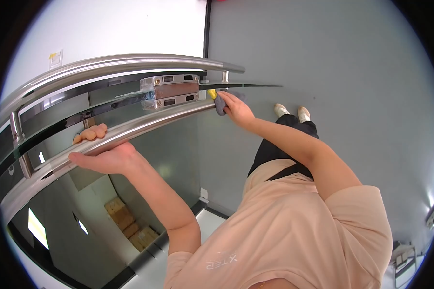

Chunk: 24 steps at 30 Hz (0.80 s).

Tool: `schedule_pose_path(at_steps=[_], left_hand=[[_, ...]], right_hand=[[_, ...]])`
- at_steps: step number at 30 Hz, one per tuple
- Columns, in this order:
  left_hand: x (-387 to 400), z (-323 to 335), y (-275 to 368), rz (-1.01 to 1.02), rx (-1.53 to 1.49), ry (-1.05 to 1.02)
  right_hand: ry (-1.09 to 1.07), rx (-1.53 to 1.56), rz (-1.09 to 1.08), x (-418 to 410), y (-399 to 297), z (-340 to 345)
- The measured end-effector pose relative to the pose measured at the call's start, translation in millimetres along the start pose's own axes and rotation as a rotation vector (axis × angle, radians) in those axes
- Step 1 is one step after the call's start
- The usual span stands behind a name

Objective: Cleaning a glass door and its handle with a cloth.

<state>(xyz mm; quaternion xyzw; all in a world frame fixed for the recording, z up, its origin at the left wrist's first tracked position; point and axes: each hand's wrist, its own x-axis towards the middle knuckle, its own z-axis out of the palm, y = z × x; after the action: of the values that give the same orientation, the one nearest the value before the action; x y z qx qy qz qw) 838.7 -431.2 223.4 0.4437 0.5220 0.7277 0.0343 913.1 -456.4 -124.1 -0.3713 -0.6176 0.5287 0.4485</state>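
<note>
A long tubular stainless steel door handle (148, 124) runs along the near face of a glass door (94, 108). My left hand (112, 159) is wrapped around this tube, its fingers over the far side and its thumb along the near side. At the handle's other end, my right hand (238, 110) holds a grey cloth (220, 104) against the tube. A small yellow piece (212, 94), too small to identify, shows beside the cloth. Between the two handles, a metal door lock (175, 92) with crumpled clear film at one end sits on the glass edge.
A second tubular handle (130, 61) curves along the door's far face. Short metal posts (25, 166) join the handles to the glass. Cardboard boxes (119, 213) appear in the glass. Grey floor (365, 108) spreads to the right, with a metal-framed object (405, 260) at lower right.
</note>
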Motion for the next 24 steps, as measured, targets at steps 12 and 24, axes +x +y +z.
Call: schedule_pose_path(at_steps=[12, 24], left_hand=[[3, -4, 0, -0.014, -0.025, -0.018], [8, -12, 4, -0.023, -0.112, -0.045]], right_hand=[[-0.02, 0.198, -0.267, 36, -153, -4], [-0.15, -0.05, -0.231, 33, -74, -4]])
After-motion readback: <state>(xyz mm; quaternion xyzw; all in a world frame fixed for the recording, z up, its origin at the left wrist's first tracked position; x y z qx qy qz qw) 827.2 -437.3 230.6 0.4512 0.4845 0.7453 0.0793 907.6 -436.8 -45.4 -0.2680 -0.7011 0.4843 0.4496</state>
